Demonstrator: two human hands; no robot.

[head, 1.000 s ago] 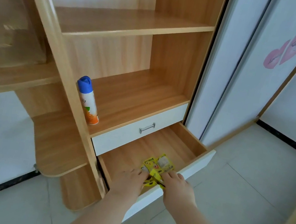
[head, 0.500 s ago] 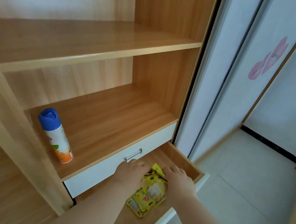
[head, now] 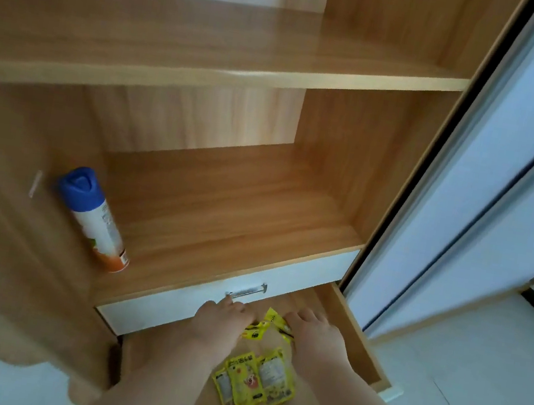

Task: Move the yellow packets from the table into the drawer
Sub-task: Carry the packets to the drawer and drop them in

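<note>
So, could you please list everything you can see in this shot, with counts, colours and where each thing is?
Yellow packets: a cluster of about three, yellow, on the floor of the open drawer; more yellow packets between the hands, count unclear.
Open drawer: one, wood inside, white front, pulled out at the bottom.
Closed drawer: one, white, just above, with a metal handle.
Spray can: one, white and orange with a blue cap, upright on the lower shelf, left.
Shelves: two, light wood, otherwise bare.
Sliding doors: white, to the right.
Floor: pale tiles.
Left hand: in the drawer, by the packets.
Right hand: likewise.
</note>
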